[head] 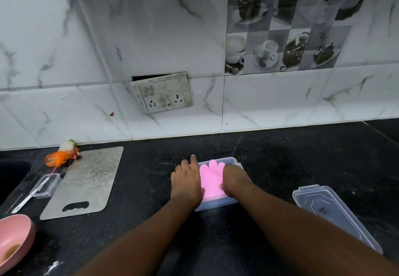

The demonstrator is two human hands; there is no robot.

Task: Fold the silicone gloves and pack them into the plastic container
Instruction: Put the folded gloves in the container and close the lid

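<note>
A pink silicone glove [210,178] lies flat inside the clear plastic container [218,205] on the black counter, its fingers pointing toward the wall. My left hand [187,180] rests on the container's left side, thumb touching the glove's edge, fingers spread over the rim. On the right side my right hand [234,178] presses palm down, covering part of the glove. Whether a second glove lies underneath is hidden.
The container's clear lid [332,213] lies at the right near the counter edge. At the left are a steel cutting board [86,180], a small clear box [46,186] with a white utensil, an orange scrubber [60,157], a pink bowl [13,241] and a sink [10,176].
</note>
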